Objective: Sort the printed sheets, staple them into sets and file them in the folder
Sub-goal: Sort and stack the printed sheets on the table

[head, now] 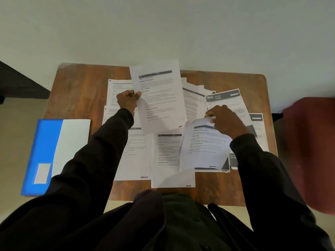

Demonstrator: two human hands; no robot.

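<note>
Several printed sheets (172, 160) lie spread and overlapping over a small wooden table (81, 87). My left hand (127, 101) pinches the left edge of one printed sheet (159, 98) and holds it lifted above the others at the table's middle back. My right hand (226, 120) pinches the top edge of a second sheet (203, 147), raised and curling above the pile at the right. A blue and white folder (54, 153) lies shut at the table's left front corner, overhanging the edge. No stapler shows.
A sheet with a dark header numbered 946 (224, 98) lies at the back right. A dark red seat (311, 151) stands right of the table. A dark piece of furniture (18, 82) sits at the left, against a pale wall behind.
</note>
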